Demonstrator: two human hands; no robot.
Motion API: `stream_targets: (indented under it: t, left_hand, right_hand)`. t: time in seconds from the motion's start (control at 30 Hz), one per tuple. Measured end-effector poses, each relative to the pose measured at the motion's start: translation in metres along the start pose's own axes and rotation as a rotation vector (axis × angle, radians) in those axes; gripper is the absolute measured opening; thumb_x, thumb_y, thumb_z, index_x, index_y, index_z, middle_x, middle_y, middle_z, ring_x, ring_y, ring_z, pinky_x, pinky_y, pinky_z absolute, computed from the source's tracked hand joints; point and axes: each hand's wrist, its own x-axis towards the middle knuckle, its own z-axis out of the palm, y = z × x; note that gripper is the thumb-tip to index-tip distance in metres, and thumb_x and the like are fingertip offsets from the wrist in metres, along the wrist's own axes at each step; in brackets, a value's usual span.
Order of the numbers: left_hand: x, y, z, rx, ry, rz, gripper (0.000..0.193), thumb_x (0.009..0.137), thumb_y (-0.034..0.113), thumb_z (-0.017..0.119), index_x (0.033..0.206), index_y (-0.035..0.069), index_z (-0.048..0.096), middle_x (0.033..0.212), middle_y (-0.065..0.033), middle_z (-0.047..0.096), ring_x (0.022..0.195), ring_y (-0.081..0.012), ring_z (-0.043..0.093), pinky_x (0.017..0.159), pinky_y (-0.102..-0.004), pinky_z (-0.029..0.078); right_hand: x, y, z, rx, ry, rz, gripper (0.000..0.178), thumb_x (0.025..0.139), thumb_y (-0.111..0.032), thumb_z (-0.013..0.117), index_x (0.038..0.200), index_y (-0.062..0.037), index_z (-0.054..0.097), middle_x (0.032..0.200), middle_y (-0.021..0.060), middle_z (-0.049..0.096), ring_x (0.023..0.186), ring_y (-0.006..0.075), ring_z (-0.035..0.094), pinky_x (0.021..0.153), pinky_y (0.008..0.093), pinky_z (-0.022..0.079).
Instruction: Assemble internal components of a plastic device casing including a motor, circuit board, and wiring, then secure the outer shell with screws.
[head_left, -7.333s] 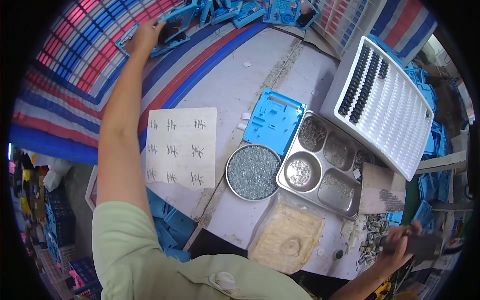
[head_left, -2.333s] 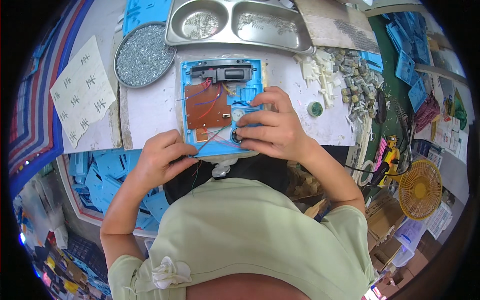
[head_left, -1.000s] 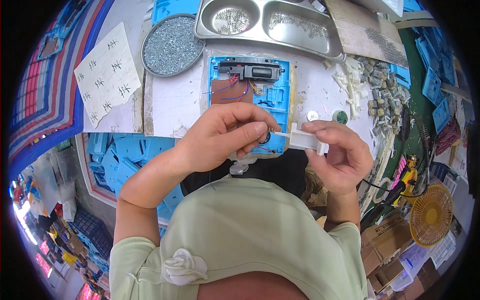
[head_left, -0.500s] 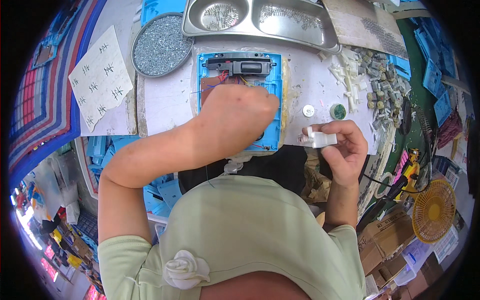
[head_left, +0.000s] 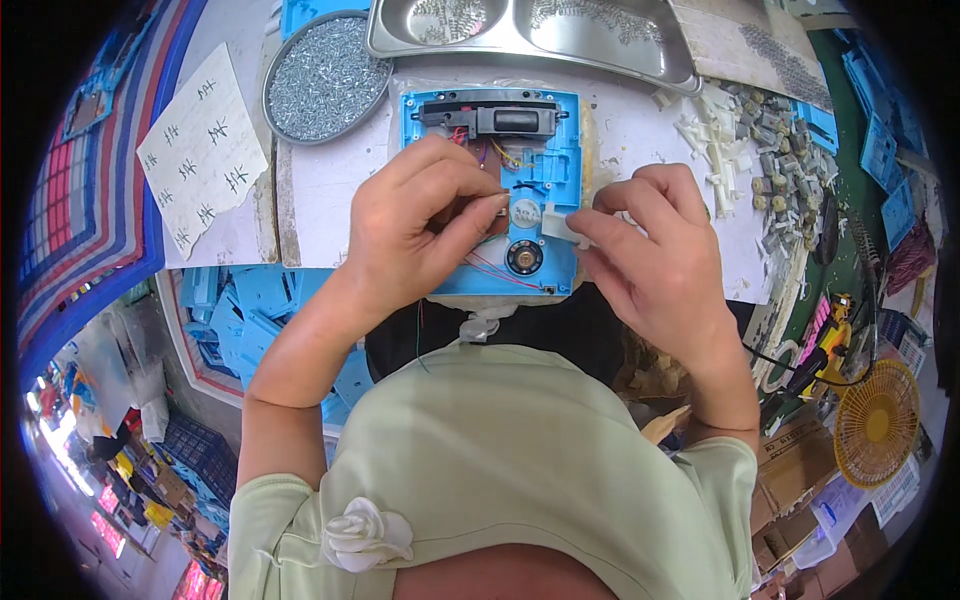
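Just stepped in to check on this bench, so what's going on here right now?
A person is working on an open blue plastic housing lying on the white table, with wires and a small round speaker showing inside. The left hand rests on the housing and pinches something small there. The right hand holds a small white plastic part at the housing's right side. A round dish of screws, a steel compartment tray and a pile of loose white parts lie behind.
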Motion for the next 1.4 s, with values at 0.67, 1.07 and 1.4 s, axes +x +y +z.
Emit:
stream_targets:
  t: [0.67, 1.07, 1.4]
  left_hand:
    - [-0.005, -0.014, 0.011, 0.017, 0.038, 0.123, 0.016, 0.079, -0.003, 0.078, 0.091, 0.003, 0.069, 0.083, -0.0083, 0.063, 0.065, -0.0181, 0.057, 0.055, -0.0293, 0.043]
    - [-0.008, 0.001, 0.008, 0.105, 0.009, 0.172, 0.021, 0.081, -0.007, 0.076, 0.1, 0.0, 0.07, 0.093, -0.0109, 0.064, 0.072, -0.0163, 0.061, 0.057, -0.0251, 0.049]
    - [0.017, 0.023, 0.008, 0.051, -0.065, 0.224, 0.025, 0.077, -0.006, 0.078, 0.099, 0.0, 0.07, 0.088, -0.0129, 0.064, 0.072, -0.0235, 0.063, 0.057, -0.0309, 0.049]
  right_hand:
    - [0.006, 0.005, 0.025, -0.008, -0.109, 0.005, 0.031, 0.069, -0.008, 0.079, 0.1, -0.0091, 0.072, 0.1, 0.0063, 0.066, 0.097, 0.0305, 0.059, 0.082, 0.0417, 0.05]
    - [-0.085, 0.104, -0.071, -0.703, 0.056, 0.579, 0.026, 0.073, -0.008, 0.075, 0.099, -0.0103, 0.074, 0.114, 0.0096, 0.064, 0.108, 0.0339, 0.055, 0.094, 0.0453, 0.046]
    - [-0.078, 0.137, -0.063, -0.584, 0.215, 0.337, 0.03, 0.071, -0.014, 0.078, 0.099, -0.0078, 0.07, 0.105, 0.0068, 0.068, 0.109, 0.0328, 0.057, 0.091, 0.0451, 0.047]
